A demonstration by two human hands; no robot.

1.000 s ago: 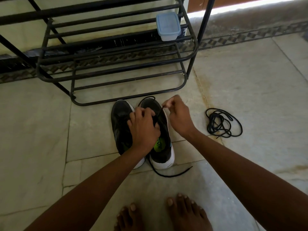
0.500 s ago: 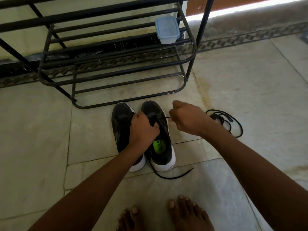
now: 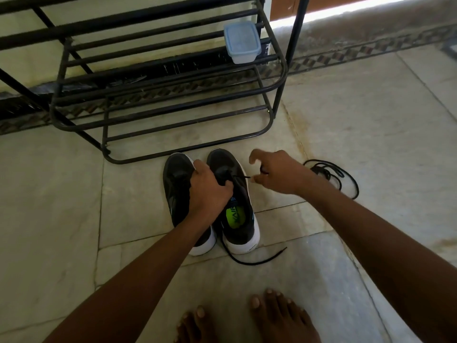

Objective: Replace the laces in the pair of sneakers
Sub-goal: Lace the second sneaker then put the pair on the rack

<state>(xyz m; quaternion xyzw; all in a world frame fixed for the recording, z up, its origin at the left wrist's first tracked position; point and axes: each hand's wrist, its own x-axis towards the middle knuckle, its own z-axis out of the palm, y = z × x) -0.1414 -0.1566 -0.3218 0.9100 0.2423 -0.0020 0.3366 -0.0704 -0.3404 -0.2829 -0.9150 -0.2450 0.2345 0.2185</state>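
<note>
Unlacing step, judged. Left hand grips right sneaker on floor; right hand pinches lace end, taut. Next: draw it clear of eyelet. Spare lace lies nearby.

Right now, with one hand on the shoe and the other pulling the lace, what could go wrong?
The right hand pinches only the lace tip, so it may slip free. The left hand covers the right shoe tongue, possibly hiding a snag. The lace end trailing near the bare feet could get stepped on.
</note>
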